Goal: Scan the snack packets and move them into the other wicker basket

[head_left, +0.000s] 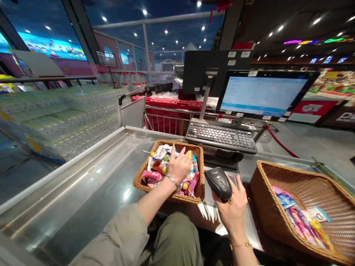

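Observation:
My left hand (179, 164) reaches into a small wicker basket (135, 181) heaped with colourful wrapped sweets and small packets (155, 166). Its fingers are spread over the top of the pile, and I see nothing held in them. My right hand (232, 203) grips a black handheld barcode scanner (219, 181), whose head points up and left towards the basket. To the right of that hand stands a larger wicker basket (257, 197) with a few bright packets (298, 216) at its bottom.
Both baskets rest on a metal counter (108, 177) with a raised edge. Behind it are a black keyboard (219, 136), a lit monitor (263, 92) and the back of another dark screen (199, 74). A shopping cart (163, 120) stands beyond; stacked bottle packs (61, 114) fill the left.

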Available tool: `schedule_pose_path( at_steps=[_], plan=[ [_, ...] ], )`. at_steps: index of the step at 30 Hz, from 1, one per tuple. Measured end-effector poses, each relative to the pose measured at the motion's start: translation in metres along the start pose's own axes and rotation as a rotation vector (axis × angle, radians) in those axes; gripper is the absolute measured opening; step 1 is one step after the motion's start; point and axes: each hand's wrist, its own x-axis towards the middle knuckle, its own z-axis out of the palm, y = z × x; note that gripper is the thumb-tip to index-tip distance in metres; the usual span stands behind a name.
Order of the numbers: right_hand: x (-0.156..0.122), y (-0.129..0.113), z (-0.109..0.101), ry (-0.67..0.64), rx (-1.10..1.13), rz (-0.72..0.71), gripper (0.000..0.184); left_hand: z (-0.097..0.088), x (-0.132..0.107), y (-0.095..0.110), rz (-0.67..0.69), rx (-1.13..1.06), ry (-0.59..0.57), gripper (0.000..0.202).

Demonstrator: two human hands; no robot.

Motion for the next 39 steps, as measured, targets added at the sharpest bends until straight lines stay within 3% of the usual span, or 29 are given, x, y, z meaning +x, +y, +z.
schedule_pose_path(
  at_steps=[3,5,12,18,27,39],
  plan=[
    [0.000,0.001,-0.002,0.007,0.001,0.014,0.040,0.015,0.007,0.006,-0.040,-0.038,-0.141,0.023],
    [0.000,0.001,-0.004,-0.001,0.000,0.032,0.042,0.015,0.009,0.003,-0.060,-0.069,-0.215,0.024],
    [0.004,-0.010,-0.010,0.030,0.046,0.100,0.041,-0.003,0.017,-0.044,-0.054,0.040,-0.370,0.050],
    [0.004,-0.012,-0.009,0.020,0.052,0.109,0.040,0.008,0.014,-0.059,0.009,0.112,-0.515,0.052],
    [0.004,-0.012,-0.006,0.016,0.049,0.115,0.038,0.018,0.010,-0.049,-0.046,0.183,-0.482,0.020],
    [0.003,-0.009,-0.006,0.014,0.063,0.114,0.035,0.004,0.017,-0.042,-0.023,0.212,-0.350,0.027]
  ],
)
